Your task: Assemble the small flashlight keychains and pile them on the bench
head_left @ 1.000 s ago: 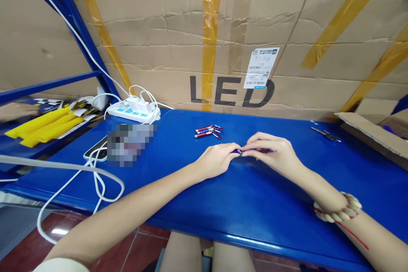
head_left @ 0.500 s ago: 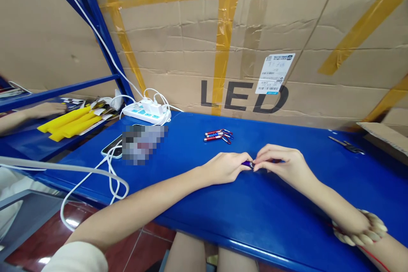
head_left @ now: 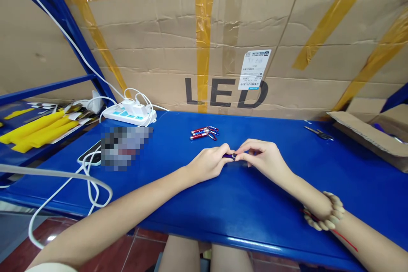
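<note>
My left hand (head_left: 208,165) is closed around a small purple keychain flashlight (head_left: 228,156), whose far end sticks out to the right between thumb and forefinger. The fingertips of my right hand (head_left: 263,157) pinch that end, with thumb and forefinger pressed together. Most of the flashlight is hidden inside my left hand. What exactly sits between the right fingertips is too small to make out. Behind my hands, a little to the left, lie 3 metal keychain flashlights (head_left: 200,132), red and blue, side by side with small carabiner clips at their right ends.
Scissors (head_left: 318,133) lie at the back right, near an open cardboard box (head_left: 366,136). A white power strip (head_left: 127,114) with cables stands back left, beside a phone (head_left: 89,155). Yellow sleeves (head_left: 41,129) lie on the left shelf. A large taped carton (head_left: 159,51) walls off the back.
The view has swung right, so everything sits further left and more of the open box shows. Another person's arm at the far left has left the view. Both hands keep their hold.
</note>
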A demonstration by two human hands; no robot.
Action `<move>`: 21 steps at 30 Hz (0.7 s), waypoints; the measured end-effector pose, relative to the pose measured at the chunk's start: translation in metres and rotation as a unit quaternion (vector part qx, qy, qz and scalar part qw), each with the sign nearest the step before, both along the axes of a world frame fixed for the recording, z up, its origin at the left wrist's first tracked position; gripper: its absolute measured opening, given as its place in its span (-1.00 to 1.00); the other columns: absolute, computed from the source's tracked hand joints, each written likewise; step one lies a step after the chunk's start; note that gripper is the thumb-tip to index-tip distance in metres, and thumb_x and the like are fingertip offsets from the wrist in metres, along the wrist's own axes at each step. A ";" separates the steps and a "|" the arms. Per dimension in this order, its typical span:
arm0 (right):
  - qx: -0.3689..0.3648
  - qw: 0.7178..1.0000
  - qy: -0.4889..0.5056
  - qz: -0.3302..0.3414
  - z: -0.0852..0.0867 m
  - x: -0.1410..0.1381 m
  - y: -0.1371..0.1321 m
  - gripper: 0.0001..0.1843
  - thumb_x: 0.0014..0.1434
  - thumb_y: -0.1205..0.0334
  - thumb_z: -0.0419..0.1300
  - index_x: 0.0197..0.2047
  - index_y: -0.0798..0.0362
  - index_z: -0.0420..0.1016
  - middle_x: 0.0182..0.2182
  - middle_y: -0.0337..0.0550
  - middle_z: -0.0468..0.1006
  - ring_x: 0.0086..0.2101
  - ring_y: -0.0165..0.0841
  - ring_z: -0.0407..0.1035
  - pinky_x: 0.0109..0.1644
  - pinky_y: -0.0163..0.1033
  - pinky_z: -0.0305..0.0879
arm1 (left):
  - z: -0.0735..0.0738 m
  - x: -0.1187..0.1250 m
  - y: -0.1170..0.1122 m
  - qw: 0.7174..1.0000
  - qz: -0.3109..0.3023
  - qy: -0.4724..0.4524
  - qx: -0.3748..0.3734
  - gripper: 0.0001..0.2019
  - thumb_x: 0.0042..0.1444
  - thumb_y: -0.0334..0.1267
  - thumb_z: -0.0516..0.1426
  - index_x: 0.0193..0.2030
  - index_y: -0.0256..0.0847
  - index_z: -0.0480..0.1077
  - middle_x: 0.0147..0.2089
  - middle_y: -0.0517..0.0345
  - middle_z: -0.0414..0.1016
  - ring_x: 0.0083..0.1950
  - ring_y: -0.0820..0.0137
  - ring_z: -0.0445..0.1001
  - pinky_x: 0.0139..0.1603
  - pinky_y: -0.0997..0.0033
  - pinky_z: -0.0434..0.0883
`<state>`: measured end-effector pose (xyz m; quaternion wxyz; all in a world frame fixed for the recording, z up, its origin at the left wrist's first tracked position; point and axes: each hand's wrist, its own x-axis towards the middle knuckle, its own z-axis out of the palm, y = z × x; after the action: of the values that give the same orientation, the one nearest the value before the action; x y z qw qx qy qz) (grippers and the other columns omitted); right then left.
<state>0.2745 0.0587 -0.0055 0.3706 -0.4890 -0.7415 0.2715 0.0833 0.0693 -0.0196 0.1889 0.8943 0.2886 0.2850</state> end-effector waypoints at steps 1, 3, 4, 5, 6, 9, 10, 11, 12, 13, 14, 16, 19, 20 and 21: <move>-0.003 1.000 0.000 -0.006 0.000 0.000 0.000 -0.65 -0.04 -0.10 0.22 -0.50 0.04 0.54 -0.46 -0.18 0.52 -0.62 -0.45 0.31 -0.50 -0.31 0.20 | 0.000 0.000 0.000 1.000 -0.001 -0.007 0.009 -0.97 0.21 -0.37 -0.02 -0.27 -0.22 0.16 -0.13 0.02 0.48 -0.10 0.32 0.48 -0.16 0.43 0.39; -0.011 1.000 -0.001 -0.017 0.000 -0.001 0.000 -0.67 -0.05 -0.08 0.24 -0.49 0.04 0.54 -0.47 -0.19 0.52 -0.63 -0.46 0.30 -0.51 -0.31 0.20 | -0.001 0.000 0.000 1.000 0.001 -0.017 0.025 -0.97 0.21 -0.38 -0.02 -0.27 -0.22 0.17 -0.15 0.03 0.48 -0.13 0.33 0.49 -0.18 0.43 0.40; -0.015 1.000 -0.001 -0.022 -0.001 -0.001 0.000 -0.68 -0.06 -0.07 0.24 -0.48 0.04 0.54 -0.48 -0.19 0.52 -0.64 -0.45 0.31 -0.51 -0.31 0.20 | -0.002 0.000 0.001 0.999 0.004 -0.020 0.032 -0.97 0.21 -0.38 -0.02 -0.27 -0.22 0.18 -0.16 0.03 0.49 -0.14 0.33 0.49 -0.18 0.43 0.40; -0.019 0.999 0.000 -0.027 -0.002 -0.001 0.000 -0.68 -0.07 -0.07 0.25 -0.47 0.04 0.54 -0.49 -0.19 0.52 -0.64 -0.45 0.31 -0.51 -0.31 0.20 | -0.002 0.000 0.001 0.999 0.007 -0.022 0.038 -0.97 0.21 -0.38 -0.02 -0.27 -0.22 0.18 -0.16 0.04 0.49 -0.14 0.33 0.49 -0.19 0.43 0.40; -0.023 0.999 0.002 -0.032 -0.002 -0.001 0.000 -0.68 -0.07 -0.07 0.25 -0.47 0.04 0.54 -0.51 -0.18 0.52 -0.64 -0.44 0.31 -0.52 -0.31 0.20 | -0.002 0.000 0.001 0.999 0.009 -0.025 0.042 -0.97 0.21 -0.38 -0.02 -0.27 -0.23 0.19 -0.17 0.04 0.49 -0.15 0.33 0.49 -0.19 0.43 0.40; -0.046 0.998 0.022 -0.042 -0.004 -0.002 0.001 -0.67 -0.09 -0.07 0.27 -0.45 0.06 0.53 -0.59 -0.20 0.50 -0.66 -0.43 0.31 -0.53 -0.32 0.20 | -0.002 0.001 0.002 0.999 0.011 -0.030 0.039 -0.97 0.21 -0.36 -0.02 -0.24 -0.23 0.21 -0.15 0.05 0.48 -0.14 0.33 0.49 -0.18 0.44 0.39; -0.054 0.997 0.029 -0.043 -0.004 -0.002 0.002 -0.66 -0.10 -0.06 0.27 -0.45 0.07 0.53 -0.62 -0.21 0.48 -0.67 -0.43 0.30 -0.54 -0.32 0.19 | -0.002 0.001 0.002 0.999 0.013 -0.029 0.029 -0.97 0.22 -0.35 -0.02 -0.22 -0.23 0.22 -0.15 0.07 0.48 -0.14 0.34 0.49 -0.19 0.45 0.39; -0.061 0.997 0.034 -0.041 -0.004 -0.002 0.003 -0.66 -0.10 -0.05 0.27 -0.46 0.08 0.53 -0.66 -0.22 0.46 -0.68 -0.43 0.29 -0.55 -0.33 0.18 | -0.001 0.001 0.002 0.999 0.016 -0.025 0.017 -0.95 0.22 -0.34 -0.01 -0.20 -0.22 0.22 -0.15 0.08 0.48 -0.15 0.35 0.49 -0.19 0.46 0.39; -0.065 0.996 0.037 -0.038 -0.004 -0.001 0.003 -0.67 -0.10 -0.05 0.28 -0.46 0.09 0.53 -0.70 -0.24 0.44 -0.69 -0.43 0.28 -0.55 -0.33 0.17 | 0.000 0.002 0.002 1.000 0.020 -0.021 0.005 -0.94 0.22 -0.33 -0.01 -0.18 -0.21 0.23 -0.15 0.10 0.47 -0.16 0.36 0.49 -0.20 0.47 0.38; -0.066 0.996 0.040 -0.035 -0.003 -0.001 0.003 -0.67 -0.10 -0.04 0.28 -0.46 0.09 0.53 -0.72 -0.25 0.42 -0.70 -0.44 0.28 -0.56 -0.34 0.16 | 0.001 0.003 0.002 1.000 0.025 -0.016 -0.008 -0.92 0.22 -0.32 -0.01 -0.15 -0.20 0.23 -0.15 0.12 0.47 -0.16 0.36 0.48 -0.20 0.47 0.38; -0.064 0.997 0.042 -0.033 -0.003 -0.001 0.004 -0.67 -0.10 -0.03 0.28 -0.46 0.10 0.53 -0.73 -0.26 0.42 -0.71 -0.44 0.28 -0.56 -0.34 0.16 | 0.002 0.003 0.002 0.999 0.032 -0.012 -0.018 -0.90 0.23 -0.31 -0.02 -0.13 -0.19 0.23 -0.15 0.13 0.46 -0.16 0.36 0.48 -0.20 0.47 0.38; -0.057 0.997 0.040 -0.033 -0.002 0.000 0.004 -0.67 -0.08 -0.04 0.28 -0.45 0.10 0.53 -0.74 -0.27 0.41 -0.71 -0.44 0.28 -0.56 -0.35 0.15 | 0.004 0.005 0.001 0.999 0.042 -0.004 -0.034 -0.87 0.24 -0.29 -0.03 -0.09 -0.17 0.22 -0.12 0.13 0.45 -0.14 0.35 0.48 -0.18 0.45 0.37; -0.044 0.998 0.027 -0.039 -0.002 0.002 0.005 -0.66 -0.06 -0.05 0.27 -0.42 0.09 0.54 -0.74 -0.27 0.41 -0.70 -0.44 0.29 -0.56 -0.36 0.16 | 0.006 0.006 0.000 0.997 0.051 0.011 -0.054 -0.84 0.26 -0.28 -0.05 -0.05 -0.16 0.21 -0.10 0.14 0.45 -0.14 0.35 0.48 -0.17 0.44 0.36; -0.041 0.998 0.024 -0.040 -0.002 0.002 0.006 -0.65 -0.06 -0.06 0.26 -0.41 0.09 0.54 -0.74 -0.27 0.41 -0.70 -0.44 0.30 -0.56 -0.36 0.16 | 0.007 0.006 0.000 0.997 0.051 0.015 -0.059 -0.84 0.26 -0.28 -0.06 -0.05 -0.15 0.22 -0.10 0.14 0.45 -0.14 0.35 0.47 -0.16 0.43 0.36; -0.038 0.998 0.023 -0.040 -0.001 0.002 0.006 -0.65 -0.06 -0.07 0.26 -0.41 0.09 0.54 -0.73 -0.27 0.42 -0.70 -0.44 0.30 -0.56 -0.36 0.16 | 0.008 0.007 0.000 0.997 0.051 0.018 -0.062 -0.84 0.26 -0.28 -0.06 -0.05 -0.16 0.22 -0.09 0.14 0.45 -0.14 0.35 0.47 -0.16 0.43 0.35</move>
<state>0.2767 0.0648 -0.0070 0.3790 -0.5255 -0.7020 0.2957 0.0900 0.0695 -0.0121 0.2240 0.8699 0.3542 0.2600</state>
